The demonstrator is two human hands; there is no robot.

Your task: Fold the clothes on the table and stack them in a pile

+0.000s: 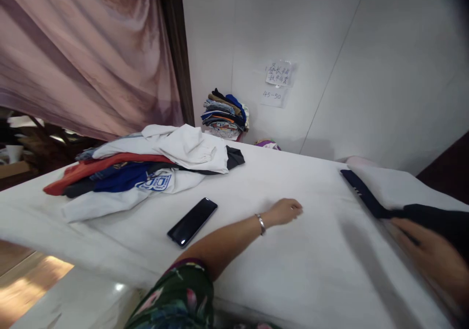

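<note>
My left hand [285, 212], with a silver bracelet at the wrist, hovers over or rests on the middle of the white table; I cannot tell which. Its fingers are curled in, and nothing shows in them. At the right edge my right hand [434, 253], smeared by motion, grips a dark navy garment [366, 195]. A narrow folded part of it with small white stripes sticks out to the left, and the rest hangs behind the hand. Nearest my left forearm lies a black phone [192, 221], screen up.
On the left of the white table [293, 270] lies a loose heap of clothes [183, 146], white on top, with red and blue below. A folded clothes stack [224, 116] stands by the wall, under paper notes [279, 73]. A pink curtain [88, 51] hangs at left.
</note>
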